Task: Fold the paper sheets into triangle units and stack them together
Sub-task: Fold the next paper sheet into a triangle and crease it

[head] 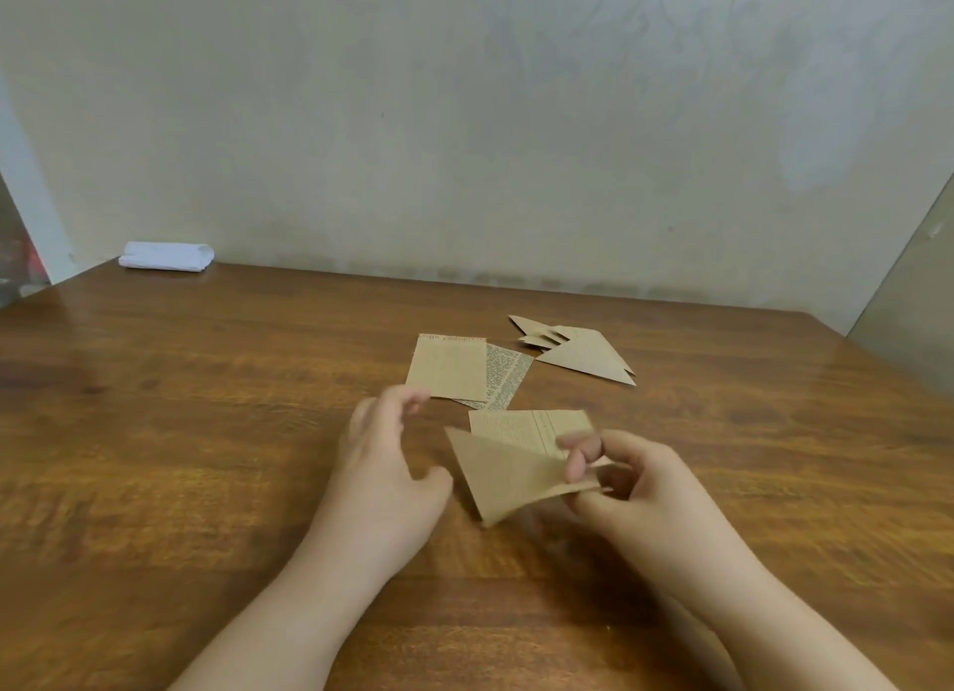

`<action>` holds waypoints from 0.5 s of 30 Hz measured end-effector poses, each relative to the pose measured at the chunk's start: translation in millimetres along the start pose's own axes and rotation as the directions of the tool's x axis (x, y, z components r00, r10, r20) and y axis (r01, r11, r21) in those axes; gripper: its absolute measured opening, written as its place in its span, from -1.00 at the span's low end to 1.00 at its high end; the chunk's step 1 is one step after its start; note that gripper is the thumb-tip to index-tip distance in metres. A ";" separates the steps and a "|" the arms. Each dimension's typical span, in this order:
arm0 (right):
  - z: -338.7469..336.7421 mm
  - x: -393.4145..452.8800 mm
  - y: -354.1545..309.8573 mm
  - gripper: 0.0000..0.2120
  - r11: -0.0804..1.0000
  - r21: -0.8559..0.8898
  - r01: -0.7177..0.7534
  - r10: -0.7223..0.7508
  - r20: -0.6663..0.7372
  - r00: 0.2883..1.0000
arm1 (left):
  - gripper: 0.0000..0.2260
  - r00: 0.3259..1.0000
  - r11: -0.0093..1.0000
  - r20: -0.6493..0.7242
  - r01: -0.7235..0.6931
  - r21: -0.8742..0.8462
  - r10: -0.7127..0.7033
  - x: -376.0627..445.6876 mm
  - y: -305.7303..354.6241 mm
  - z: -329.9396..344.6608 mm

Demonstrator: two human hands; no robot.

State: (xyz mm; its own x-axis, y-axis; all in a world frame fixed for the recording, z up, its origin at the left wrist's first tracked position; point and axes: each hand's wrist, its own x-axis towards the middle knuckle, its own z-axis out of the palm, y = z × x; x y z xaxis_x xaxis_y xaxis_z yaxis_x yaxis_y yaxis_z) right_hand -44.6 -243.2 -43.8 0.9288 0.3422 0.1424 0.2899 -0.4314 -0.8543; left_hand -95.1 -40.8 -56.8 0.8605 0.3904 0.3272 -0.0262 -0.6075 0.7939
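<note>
— Where's the piece being worked on?

— The right hand (635,476) pinches the folded triangle (508,476) by its right-hand corner, thumb under and fingers on top. It is lifted a little off the table (206,432), just in front of a flat printed sheet (531,424).

— And the left hand (384,463)?

— Beside the triangle's left point, fingers loosely curved and holding nothing; whether the thumb touches the paper I can't tell, the view is blurred there.

— So what's the step?

— Likely finishing this unit, then adding it to the folded triangles (578,349) lying farther back on the right.

— How to do it well?

— Lay it back down, line the edges up before pressing, and run a fingertip along each crease so it stays flat. Let the free hand pin the point while the other folds. A soft crease would probably spring open and make the stack sit crooked.

— Much left?

— At least two unfolded sheets (449,367) wait behind the hands, overlapping.
</note>
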 end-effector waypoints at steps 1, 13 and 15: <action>1.7 3.2 -3.2 -0.77 0.998 0.024 0.063 -0.061 -0.103 0.993 | -0.57 0.994 0.997 -0.105 -0.017 -0.076 0.009 -1.4 1.7 -0.6; 38.6 20.3 -18.4 -0.66 0.886 0.221 0.409 -0.356 -0.243 0.903 | -0.51 0.918 0.796 0.382 0.150 -0.587 0.109 -8.9 17.1 1.5; 40.2 15.6 -16.7 -0.74 0.890 0.199 0.410 -0.381 -0.171 0.909 | -0.52 0.938 0.718 0.342 0.197 -0.668 0.061 -6.9 12.8 1.0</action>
State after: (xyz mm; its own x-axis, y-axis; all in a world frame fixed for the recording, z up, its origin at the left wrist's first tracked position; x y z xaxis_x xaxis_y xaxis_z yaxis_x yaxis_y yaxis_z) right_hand -44.2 -197.1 -47.4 0.7732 0.3321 0.5403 0.5931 -0.0771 -0.8014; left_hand -100.8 -52.0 -49.4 0.9793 0.0922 0.1800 -0.1891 0.1023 0.9766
